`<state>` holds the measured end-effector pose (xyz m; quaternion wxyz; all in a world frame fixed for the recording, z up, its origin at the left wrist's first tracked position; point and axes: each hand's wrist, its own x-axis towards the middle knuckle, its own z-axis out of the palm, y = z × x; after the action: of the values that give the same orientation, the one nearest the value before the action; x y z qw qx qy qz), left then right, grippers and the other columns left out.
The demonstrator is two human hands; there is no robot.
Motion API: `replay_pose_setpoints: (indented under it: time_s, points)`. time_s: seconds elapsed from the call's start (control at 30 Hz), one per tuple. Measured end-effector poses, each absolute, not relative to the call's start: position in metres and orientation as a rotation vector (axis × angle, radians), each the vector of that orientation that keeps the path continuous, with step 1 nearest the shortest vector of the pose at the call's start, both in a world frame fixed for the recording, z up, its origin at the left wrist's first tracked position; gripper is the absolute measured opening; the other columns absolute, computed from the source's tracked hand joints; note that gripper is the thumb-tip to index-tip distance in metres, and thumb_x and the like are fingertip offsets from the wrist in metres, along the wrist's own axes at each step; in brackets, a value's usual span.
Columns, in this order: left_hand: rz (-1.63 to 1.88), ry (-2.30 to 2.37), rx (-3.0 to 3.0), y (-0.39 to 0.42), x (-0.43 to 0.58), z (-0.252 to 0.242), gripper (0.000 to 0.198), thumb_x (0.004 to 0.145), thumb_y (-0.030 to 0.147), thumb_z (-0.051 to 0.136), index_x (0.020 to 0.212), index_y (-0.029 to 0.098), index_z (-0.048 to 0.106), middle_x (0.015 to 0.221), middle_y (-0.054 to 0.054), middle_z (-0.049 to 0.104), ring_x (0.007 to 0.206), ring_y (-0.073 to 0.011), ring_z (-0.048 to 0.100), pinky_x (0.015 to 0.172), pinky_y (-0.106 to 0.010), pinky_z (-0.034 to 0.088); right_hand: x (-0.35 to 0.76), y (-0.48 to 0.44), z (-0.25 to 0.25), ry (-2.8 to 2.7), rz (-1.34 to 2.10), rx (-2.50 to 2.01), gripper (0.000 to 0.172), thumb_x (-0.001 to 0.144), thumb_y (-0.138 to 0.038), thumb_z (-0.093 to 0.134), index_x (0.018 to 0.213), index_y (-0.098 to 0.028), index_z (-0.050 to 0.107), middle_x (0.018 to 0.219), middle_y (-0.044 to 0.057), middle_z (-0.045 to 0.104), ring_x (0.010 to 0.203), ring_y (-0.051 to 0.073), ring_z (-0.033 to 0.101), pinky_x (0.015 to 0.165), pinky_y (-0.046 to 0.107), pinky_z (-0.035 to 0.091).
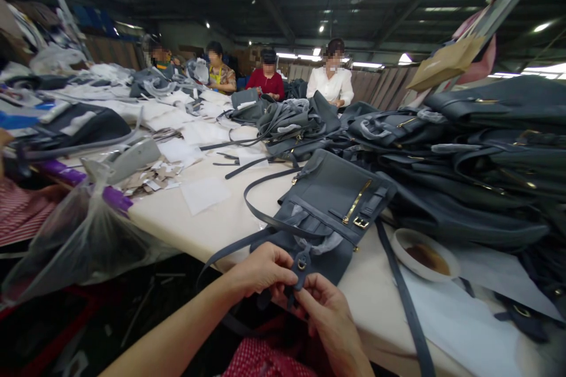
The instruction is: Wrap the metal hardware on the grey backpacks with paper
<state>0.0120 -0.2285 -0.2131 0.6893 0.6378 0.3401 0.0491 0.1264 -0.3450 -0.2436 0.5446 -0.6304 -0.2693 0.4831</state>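
A dark blue-grey leather handbag (329, 194) lies on the cream table (212, 221) in front of me, with gold hardware and long loose straps. At the table's near edge, my left hand (260, 271) and my right hand (329, 315) both pinch a small strap tab with a gold ring (302, 264) at the bag's lower end. Fingers of both hands are closed on it. A long strap (404, 300) trails off the table to the right of my right hand.
A high pile of similar dark bags (477, 153) fills the right side. A white dish with brown residue (425, 255) sits beside the bag. A clear plastic sack (84, 235) hangs at the left edge. Several people (331, 79) sit at the far end.
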Motion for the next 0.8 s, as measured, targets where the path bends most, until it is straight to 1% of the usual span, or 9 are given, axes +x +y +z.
replay_pose_setpoints:
  time_s: [0.13, 0.23, 0.37, 0.43, 0.5, 0.53, 0.6, 0.7, 0.8]
  points:
    - [0.038, 0.794, 1.521, -0.226, 0.016, -0.211, 0.009, 0.059, 0.023, 0.061, 0.063, 0.016, 0.058, 0.047, 0.005, 0.052, 0.040, -0.0087, 0.049, 0.038, -0.016, 0.037, 0.123, -0.346, -0.241, -0.612, 1.124, -1.480, 0.055, 0.050, -0.063, 0.081, 0.064, -0.018, 0.053, 0.047, -0.004, 0.056, 0.037, 0.006, 0.043, 0.031, 0.014, 0.028]
    - [0.025, 0.788, 1.582, -0.229, 0.019, -0.209, 0.008, 0.059, 0.021, 0.059, 0.067, 0.017, 0.058, 0.052, 0.004, 0.053, 0.045, -0.0107, 0.052, 0.041, -0.019, 0.040, 0.124, -0.349, -0.242, -0.611, 1.117, -1.439, 0.051, 0.053, -0.057, 0.083, 0.064, -0.018, 0.052, 0.048, -0.005, 0.057, 0.038, 0.006, 0.042, 0.031, 0.013, 0.028]
    - [0.098, 0.817, 1.737, -0.243, 0.023, -0.204, 0.005, 0.061, 0.015, 0.055, 0.066, 0.017, 0.054, 0.065, 0.000, 0.056, 0.065, -0.0174, 0.059, 0.058, -0.026, 0.048, 0.131, -0.356, -0.246, -0.549, 1.187, -1.367, 0.036, 0.063, -0.041, 0.081, 0.067, -0.018, 0.053, 0.045, -0.007, 0.055, 0.038, 0.005, 0.040, 0.036, 0.013, 0.029]
    - [0.205, 0.861, 1.968, -0.254, 0.026, -0.203, 0.006, 0.064, 0.014, 0.054, 0.066, 0.018, 0.051, 0.074, -0.003, 0.058, 0.076, -0.0217, 0.059, 0.067, -0.031, 0.048, 0.133, -0.358, -0.247, -0.454, 1.228, -1.300, 0.032, 0.066, -0.036, 0.080, 0.067, -0.018, 0.053, 0.045, -0.008, 0.054, 0.039, 0.005, 0.041, 0.038, 0.013, 0.032]
    - [0.320, 0.889, 2.257, -0.263, 0.027, -0.205, 0.004, 0.069, 0.014, 0.050, 0.071, 0.018, 0.050, 0.082, -0.006, 0.059, 0.079, -0.0233, 0.058, 0.071, -0.034, 0.046, 0.135, -0.359, -0.246, -0.358, 1.260, -1.214, 0.032, 0.065, -0.033, 0.082, 0.066, -0.018, 0.053, 0.045, -0.008, 0.053, 0.041, 0.005, 0.043, 0.040, 0.014, 0.035]
    - [0.374, 0.900, 2.363, -0.266, 0.028, -0.206, 0.005, 0.071, 0.014, 0.048, 0.072, 0.018, 0.050, 0.084, -0.007, 0.059, 0.078, -0.0227, 0.057, 0.070, -0.034, 0.045, 0.135, -0.360, -0.246, -0.316, 1.274, -1.175, 0.033, 0.063, -0.033, 0.084, 0.065, -0.018, 0.054, 0.046, -0.008, 0.053, 0.041, 0.005, 0.043, 0.041, 0.013, 0.036]
    - [0.427, 0.922, 2.377, -0.269, 0.027, -0.208, 0.006, 0.072, 0.013, 0.047, 0.069, 0.019, 0.048, 0.077, -0.004, 0.057, 0.071, -0.0193, 0.055, 0.065, -0.030, 0.043, 0.134, -0.361, -0.246, -0.254, 1.281, -1.117, 0.034, 0.059, -0.033, 0.088, 0.068, -0.017, 0.058, 0.050, -0.007, 0.056, 0.043, 0.005, 0.047, 0.042, 0.013, 0.040]
    - [0.407, 0.924, 2.106, -0.268, 0.023, -0.211, 0.012, 0.070, 0.014, 0.049, 0.062, 0.020, 0.042, 0.060, 0.002, 0.048, 0.057, -0.0126, 0.049, 0.051, -0.023, 0.037, 0.131, -0.365, -0.248, -0.234, 1.268, -1.098, 0.040, 0.056, -0.036, 0.090, 0.079, -0.014, 0.066, 0.061, -0.003, 0.064, 0.052, 0.008, 0.057, 0.046, 0.015, 0.047]
    - [0.316, 0.907, 1.763, -0.269, 0.021, -0.216, 0.007, 0.070, 0.017, 0.049, 0.066, 0.020, 0.045, 0.055, 0.006, 0.044, 0.043, -0.0086, 0.045, 0.039, -0.018, 0.034, 0.128, -0.368, -0.251, -0.274, 1.251, -1.136, 0.043, 0.054, -0.040, 0.091, 0.080, -0.015, 0.066, 0.065, -0.001, 0.067, 0.057, 0.011, 0.063, 0.051, 0.019, 0.053]
